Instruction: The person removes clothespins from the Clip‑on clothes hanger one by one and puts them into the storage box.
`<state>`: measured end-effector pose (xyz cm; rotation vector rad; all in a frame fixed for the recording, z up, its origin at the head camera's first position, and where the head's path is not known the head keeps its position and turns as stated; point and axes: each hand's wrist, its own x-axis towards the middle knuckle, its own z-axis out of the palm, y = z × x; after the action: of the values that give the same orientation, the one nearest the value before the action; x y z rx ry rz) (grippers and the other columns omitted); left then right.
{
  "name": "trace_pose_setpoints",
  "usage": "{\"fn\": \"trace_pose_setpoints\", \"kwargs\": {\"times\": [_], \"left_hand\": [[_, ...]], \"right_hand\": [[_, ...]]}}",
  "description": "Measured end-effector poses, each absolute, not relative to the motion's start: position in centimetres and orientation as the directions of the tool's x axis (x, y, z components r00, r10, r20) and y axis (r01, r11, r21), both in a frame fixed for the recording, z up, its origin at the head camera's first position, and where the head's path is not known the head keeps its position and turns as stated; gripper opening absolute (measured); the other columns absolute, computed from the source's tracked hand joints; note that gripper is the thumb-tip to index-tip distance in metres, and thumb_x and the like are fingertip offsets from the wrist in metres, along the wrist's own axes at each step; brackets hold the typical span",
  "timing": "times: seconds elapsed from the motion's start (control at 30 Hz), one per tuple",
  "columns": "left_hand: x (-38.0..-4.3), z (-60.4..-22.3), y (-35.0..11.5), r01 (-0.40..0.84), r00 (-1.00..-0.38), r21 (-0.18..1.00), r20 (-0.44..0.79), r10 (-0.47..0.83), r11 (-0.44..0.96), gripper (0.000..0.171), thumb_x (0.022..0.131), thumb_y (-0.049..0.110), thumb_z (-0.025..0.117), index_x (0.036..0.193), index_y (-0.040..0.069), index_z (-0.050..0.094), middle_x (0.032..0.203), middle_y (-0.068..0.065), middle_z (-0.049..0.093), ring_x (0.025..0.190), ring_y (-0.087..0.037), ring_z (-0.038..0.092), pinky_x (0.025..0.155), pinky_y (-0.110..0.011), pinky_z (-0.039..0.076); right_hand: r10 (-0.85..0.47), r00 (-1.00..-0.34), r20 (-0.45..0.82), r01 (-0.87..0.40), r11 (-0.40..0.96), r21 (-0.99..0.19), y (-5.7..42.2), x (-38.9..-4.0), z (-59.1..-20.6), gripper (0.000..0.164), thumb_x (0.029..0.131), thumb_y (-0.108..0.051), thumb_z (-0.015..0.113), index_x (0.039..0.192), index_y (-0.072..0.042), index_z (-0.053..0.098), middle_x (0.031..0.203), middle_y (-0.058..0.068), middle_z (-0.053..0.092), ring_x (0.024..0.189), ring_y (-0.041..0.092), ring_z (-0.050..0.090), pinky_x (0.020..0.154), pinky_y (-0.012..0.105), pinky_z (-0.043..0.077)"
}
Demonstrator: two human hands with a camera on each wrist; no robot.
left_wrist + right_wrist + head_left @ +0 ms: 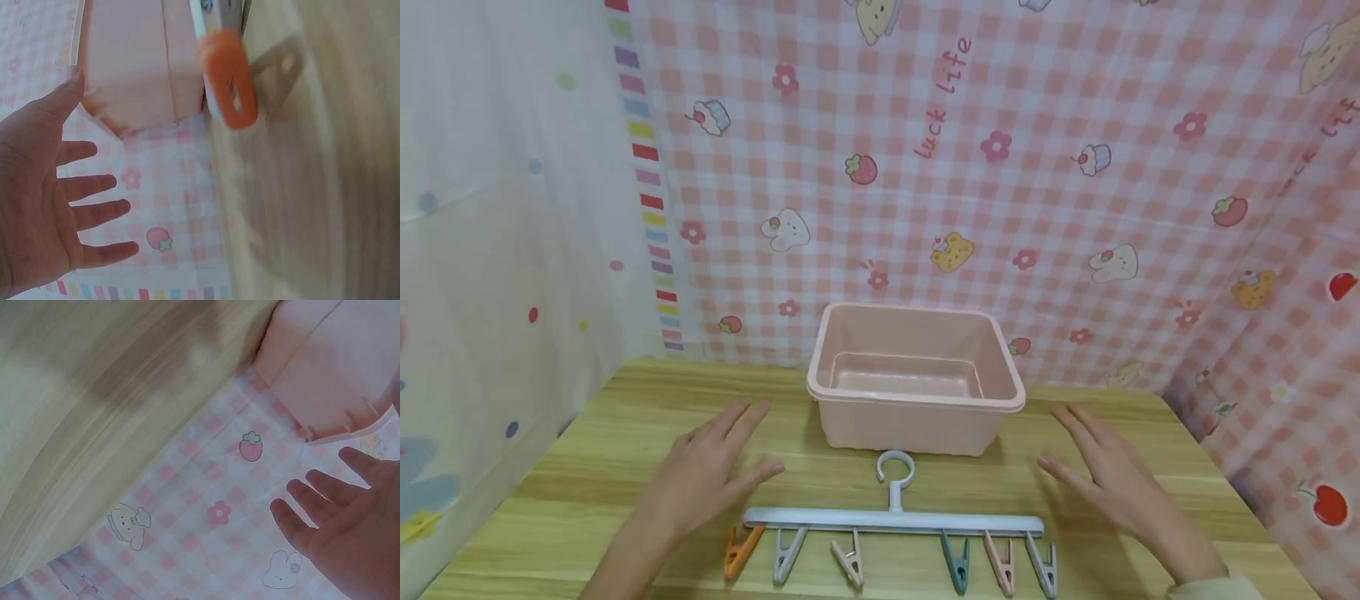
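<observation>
A pink plastic basin (pixel 910 429) stands near the back of the table, with nothing in it. In front of it lies a light blue clip hanger (pixel 895 521), its hook toward the basin. Several clothespins hang along its bar, among them an orange clothespin (pixel 742 553) at the left end and a teal clothespin (pixel 956 563) right of centre. My left hand (pixel 703 471) hovers left of the basin and hanger, fingers extended and holding nothing. On the other side my right hand (pixel 1105 479) mirrors it, also empty with fingers spread. Neither touches the basin.
The wood-grain table (pixel 647 425) carries these things. Behind it hangs a pink checkered cloth (pixel 910 208) with cartoon prints, which continues on the right. A white dotted cloth (pixel 512 250) borders the left side.
</observation>
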<state>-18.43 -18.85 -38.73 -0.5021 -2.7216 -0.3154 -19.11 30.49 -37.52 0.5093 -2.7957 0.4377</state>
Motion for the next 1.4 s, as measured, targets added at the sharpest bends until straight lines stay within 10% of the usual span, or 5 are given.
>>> {"fn": "trace_pose_setpoints", "kwargs": {"times": [0.97, 1.23, 1.4], "left_hand": [[-17.1, -41.8, -10.1, 0.529, -0.837, 0.331, 0.056, 0.544, 0.781, 0.07, 0.095, 0.064, 0.053, 0.142, 0.012, 0.055, 0.148, -0.017, 0.052, 0.135, -0.038, 0.051, 0.099, -0.069, 0.044], [-17.6, -42.3, -9.1, 0.549, -0.824, 0.289, 0.03, 0.565, 0.784, 0.034, 0.091, 0.048, 0.07, 0.099, 0.015, 0.075, 0.114, 0.0, 0.068, 0.103, -0.021, 0.064, 0.079, -0.046, 0.055], [-17.3, -42.2, -9.1, 0.583, -0.804, 0.324, 0.103, 0.585, 0.745, 0.02, 0.09, 0.031, 0.074, 0.079, 0.018, 0.064, 0.083, 0.01, 0.058, 0.074, -0.003, 0.05, 0.061, -0.024, 0.045]], "right_hand": [[-0.313, -0.892, 0.327, -0.408, 0.868, -0.283, 28.8, -15.3, -38.4, 0.05, 0.103, -0.035, 0.055, 0.148, -0.014, 0.047, 0.149, 0.02, 0.049, 0.135, 0.046, 0.046, 0.101, 0.07, 0.035], [-0.326, -0.884, 0.334, -0.424, 0.861, -0.28, 28.9, -14.9, -38.6, 0.049, 0.103, -0.034, 0.055, 0.147, -0.013, 0.049, 0.149, 0.02, 0.05, 0.135, 0.046, 0.046, 0.101, 0.069, 0.036], [-0.32, -0.883, 0.344, -0.419, 0.866, -0.272, 29.1, -14.8, -38.6, 0.047, 0.103, -0.033, 0.055, 0.146, -0.013, 0.05, 0.148, 0.019, 0.051, 0.133, 0.045, 0.049, 0.1, 0.068, 0.039]]}}
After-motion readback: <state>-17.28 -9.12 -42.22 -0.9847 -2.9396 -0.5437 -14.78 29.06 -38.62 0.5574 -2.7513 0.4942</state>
